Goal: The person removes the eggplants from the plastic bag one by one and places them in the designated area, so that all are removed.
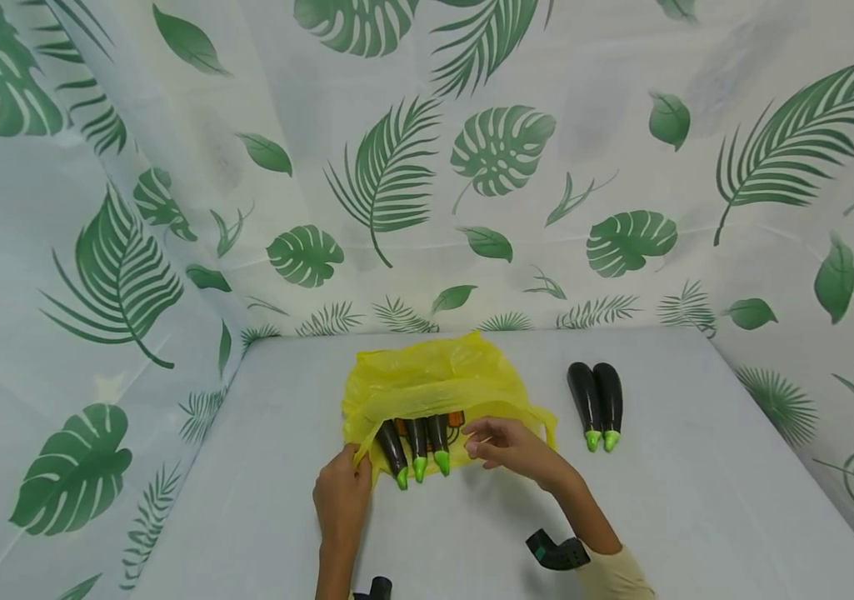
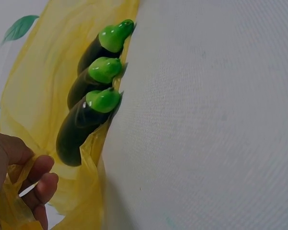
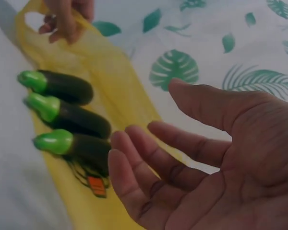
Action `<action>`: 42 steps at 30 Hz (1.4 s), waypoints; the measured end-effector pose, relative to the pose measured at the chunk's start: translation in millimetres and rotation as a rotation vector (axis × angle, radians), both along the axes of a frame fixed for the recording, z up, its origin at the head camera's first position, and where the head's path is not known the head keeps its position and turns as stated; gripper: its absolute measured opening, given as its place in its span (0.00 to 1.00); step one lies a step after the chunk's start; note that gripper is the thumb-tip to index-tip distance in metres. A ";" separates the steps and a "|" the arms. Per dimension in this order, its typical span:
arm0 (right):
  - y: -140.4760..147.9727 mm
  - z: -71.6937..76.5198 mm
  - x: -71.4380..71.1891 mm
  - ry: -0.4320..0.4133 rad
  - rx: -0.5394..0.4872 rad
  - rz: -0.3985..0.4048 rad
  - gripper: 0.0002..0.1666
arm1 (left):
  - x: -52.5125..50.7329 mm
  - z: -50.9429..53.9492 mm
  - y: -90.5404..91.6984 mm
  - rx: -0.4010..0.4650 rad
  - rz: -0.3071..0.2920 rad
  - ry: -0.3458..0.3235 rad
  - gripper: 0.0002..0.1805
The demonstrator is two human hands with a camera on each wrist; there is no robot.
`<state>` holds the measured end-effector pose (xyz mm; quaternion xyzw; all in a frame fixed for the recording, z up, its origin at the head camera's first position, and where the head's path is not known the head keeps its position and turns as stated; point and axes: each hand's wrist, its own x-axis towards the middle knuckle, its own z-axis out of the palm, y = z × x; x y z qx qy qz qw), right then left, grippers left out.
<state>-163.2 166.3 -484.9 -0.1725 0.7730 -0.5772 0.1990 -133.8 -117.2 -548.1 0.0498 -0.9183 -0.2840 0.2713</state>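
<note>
A yellow plastic bag point(image 1: 434, 367) lies on the table with its mouth toward me. Three eggplants point(image 1: 417, 437), dark with bright green stem ends, lie side by side in that mouth, green ends outward. My left hand point(image 1: 342, 492) pinches the bag's left handle between thumb and fingers, as the left wrist view shows up close. Over the right side of the opening hovers my right hand point(image 1: 512, 450), its fingers relaxed and holding nothing. The right wrist view shows its palm point(image 3: 264, 167) beside the eggplants, apart from them.
Two more eggplants point(image 1: 596, 406) lie side by side on the white table point(image 1: 666, 500), right of the bag. Leaf-printed sheeting point(image 1: 412, 167) stands behind the table and at both sides. An orange and black print point(image 3: 97, 186) shows on the bag near the eggplants.
</note>
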 end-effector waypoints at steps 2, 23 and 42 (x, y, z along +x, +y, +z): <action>-6.4 -6.5 -2.6 -0.035 0.008 -0.005 0.28 | -0.5 -0.3 -0.1 -0.002 -0.002 0.002 0.03; -50.9 -46.7 -16.7 -0.141 0.113 -0.384 0.29 | -1.2 -2.2 1.0 -0.007 -0.003 0.018 0.02; -62.3 -50.5 -31.0 -0.043 0.170 -0.373 0.32 | -1.9 -5.0 -0.2 0.012 0.008 -0.001 0.03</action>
